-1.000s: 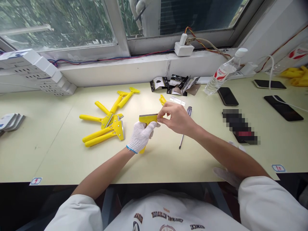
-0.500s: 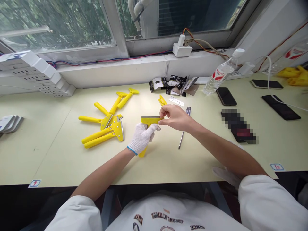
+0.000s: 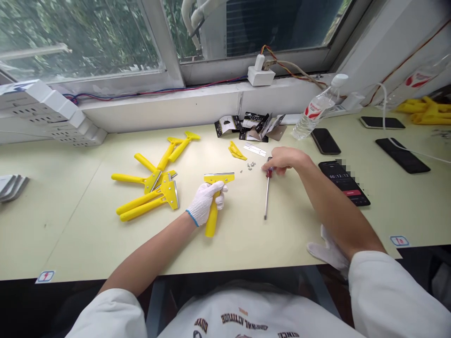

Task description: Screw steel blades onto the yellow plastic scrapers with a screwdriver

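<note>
My left hand (image 3: 207, 203), in a white knit glove with a blue cuff, is shut around the handle of a yellow plastic scraper (image 3: 212, 214). The scraper's metal-edged head (image 3: 219, 178) points away from me. My bare right hand (image 3: 283, 161) is apart from the scraper, with its fingertips at the red handle of a screwdriver (image 3: 267, 195), which lies on the table. Between the hands and slightly farther off lie several tiny metal screws (image 3: 251, 165). Beyond them are a loose yellow plastic part (image 3: 237, 151) and a white strip (image 3: 254, 150).
Several yellow scrapers (image 3: 151, 188) lie piled on the pale green table (image 3: 88, 244) to the left. Black phones, one showing a timer (image 3: 343, 180), lie to the right. Behind are a water bottle (image 3: 315, 112), packaging cards (image 3: 246, 127), and a white glove (image 3: 329, 251) under my right forearm.
My right hand has let go of the scraper head and moved right to the screwdriver. Tiny screws now show on the table. The scraper stands more upright in my left hand.
</note>
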`<state>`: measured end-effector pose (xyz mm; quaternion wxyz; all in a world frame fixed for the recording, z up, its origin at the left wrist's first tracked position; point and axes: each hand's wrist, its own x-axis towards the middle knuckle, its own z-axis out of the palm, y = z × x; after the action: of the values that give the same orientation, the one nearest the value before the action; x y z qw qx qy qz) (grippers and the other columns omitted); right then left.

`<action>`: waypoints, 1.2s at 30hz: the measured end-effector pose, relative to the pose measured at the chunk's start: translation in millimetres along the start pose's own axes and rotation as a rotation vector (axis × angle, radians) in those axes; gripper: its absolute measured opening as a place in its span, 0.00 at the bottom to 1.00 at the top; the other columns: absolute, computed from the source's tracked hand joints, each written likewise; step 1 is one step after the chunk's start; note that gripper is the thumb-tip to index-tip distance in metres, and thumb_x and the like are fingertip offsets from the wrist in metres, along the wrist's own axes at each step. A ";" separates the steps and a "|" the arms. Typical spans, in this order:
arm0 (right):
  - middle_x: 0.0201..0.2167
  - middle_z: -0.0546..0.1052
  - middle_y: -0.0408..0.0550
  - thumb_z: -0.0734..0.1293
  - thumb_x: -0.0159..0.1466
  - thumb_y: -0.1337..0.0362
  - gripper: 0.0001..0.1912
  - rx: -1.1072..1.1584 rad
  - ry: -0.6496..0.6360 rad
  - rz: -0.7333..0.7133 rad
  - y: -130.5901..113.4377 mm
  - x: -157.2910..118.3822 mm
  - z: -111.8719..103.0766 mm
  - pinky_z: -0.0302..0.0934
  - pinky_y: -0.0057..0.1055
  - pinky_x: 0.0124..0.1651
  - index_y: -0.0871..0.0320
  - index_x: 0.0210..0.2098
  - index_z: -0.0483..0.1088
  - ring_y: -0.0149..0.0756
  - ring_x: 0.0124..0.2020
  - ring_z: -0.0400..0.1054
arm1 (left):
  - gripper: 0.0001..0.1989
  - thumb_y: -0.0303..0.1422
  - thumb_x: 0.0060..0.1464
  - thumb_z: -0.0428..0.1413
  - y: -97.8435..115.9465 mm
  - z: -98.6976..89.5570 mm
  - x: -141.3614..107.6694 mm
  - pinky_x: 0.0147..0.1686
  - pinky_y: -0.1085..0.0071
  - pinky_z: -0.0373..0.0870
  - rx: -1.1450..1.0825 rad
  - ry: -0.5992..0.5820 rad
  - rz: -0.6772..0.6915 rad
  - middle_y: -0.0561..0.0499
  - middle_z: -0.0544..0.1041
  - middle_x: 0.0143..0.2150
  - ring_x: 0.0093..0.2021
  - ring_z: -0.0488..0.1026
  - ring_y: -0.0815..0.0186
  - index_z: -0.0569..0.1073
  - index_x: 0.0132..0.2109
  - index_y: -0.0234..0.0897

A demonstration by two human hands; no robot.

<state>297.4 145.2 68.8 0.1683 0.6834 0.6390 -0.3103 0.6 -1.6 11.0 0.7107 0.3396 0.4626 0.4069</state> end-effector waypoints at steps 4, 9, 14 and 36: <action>0.30 0.84 0.55 0.74 0.64 0.59 0.12 0.305 -0.007 -0.273 7.8 -8.6 -13.0 0.60 0.31 0.26 0.58 0.29 0.73 0.35 0.26 0.73 | 0.19 0.47 0.61 0.66 -2.5 -2.1 0.3 0.22 0.72 0.61 0.038 -0.019 0.021 0.55 0.66 0.22 0.19 0.61 0.72 0.76 0.37 0.34; 0.29 0.83 0.45 0.72 0.64 0.60 0.07 1.072 0.270 -0.954 -0.8 -66.9 -29.4 0.58 0.31 0.16 0.53 0.39 0.72 0.33 0.18 0.68 | 0.17 0.44 0.60 0.65 -1.9 -0.1 -0.6 0.23 0.72 0.61 0.089 0.003 0.003 0.55 0.65 0.20 0.20 0.62 0.71 0.76 0.34 0.35; 0.26 0.82 0.44 0.75 0.64 0.56 0.08 1.200 0.704 -1.197 -27.3 -100.1 -12.1 0.55 0.34 0.13 0.52 0.33 0.76 0.33 0.17 0.67 | 0.16 0.43 0.60 0.64 0.0 1.9 -0.9 0.21 0.72 0.58 0.111 0.002 -0.044 0.57 0.62 0.19 0.18 0.59 0.72 0.72 0.32 0.37; 0.26 0.81 0.42 0.78 0.64 0.57 0.10 1.000 0.746 -1.214 -48.7 -97.8 10.8 0.66 0.30 0.17 0.53 0.34 0.76 0.32 0.18 0.71 | 0.17 0.45 0.60 0.65 -1.1 1.1 0.7 0.21 0.72 0.58 0.101 0.006 -0.062 0.57 0.62 0.19 0.18 0.60 0.72 0.72 0.32 0.37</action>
<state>248.3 69.4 131.3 -0.5667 0.2751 0.6951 -0.3464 2.1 -1.6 10.2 0.7036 0.3594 0.4949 0.3617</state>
